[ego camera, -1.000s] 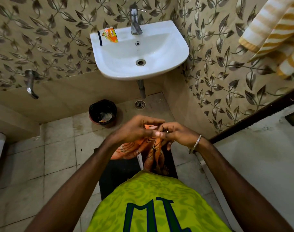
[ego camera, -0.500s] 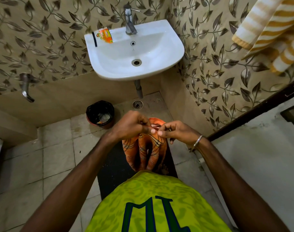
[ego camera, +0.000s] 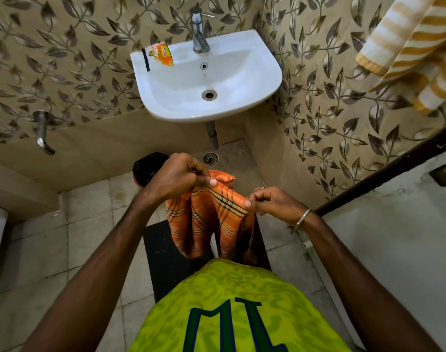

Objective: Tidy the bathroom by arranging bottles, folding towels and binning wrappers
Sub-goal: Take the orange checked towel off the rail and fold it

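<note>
An orange towel (ego camera: 206, 222) with dark checked stripes hangs in front of my body. My left hand (ego camera: 178, 176) pinches its upper left edge and my right hand (ego camera: 272, 203) pinches its upper right edge, so the top edge stretches between them. An orange wrapper (ego camera: 161, 55) lies on the left rim of the white sink (ego camera: 262, 80). Behind my left hand stands a black bin (ego camera: 144, 168), mostly hidden. A yellow-and-white striped towel (ego camera: 414, 52) hangs at the upper right.
A tap (ego camera: 198, 34) sits at the back of the sink, and a wall tap (ego camera: 42, 134) sticks out at the left. A black mat (ego camera: 166, 260) covers the floor under me. A floor drain (ego camera: 210, 157) lies below the sink. A dark door frame (ego camera: 384, 168) runs along the right.
My hands have drawn apart, the left going up and left, the right to the right. The orange towel, bunched between them before, now spreads and hangs down.
</note>
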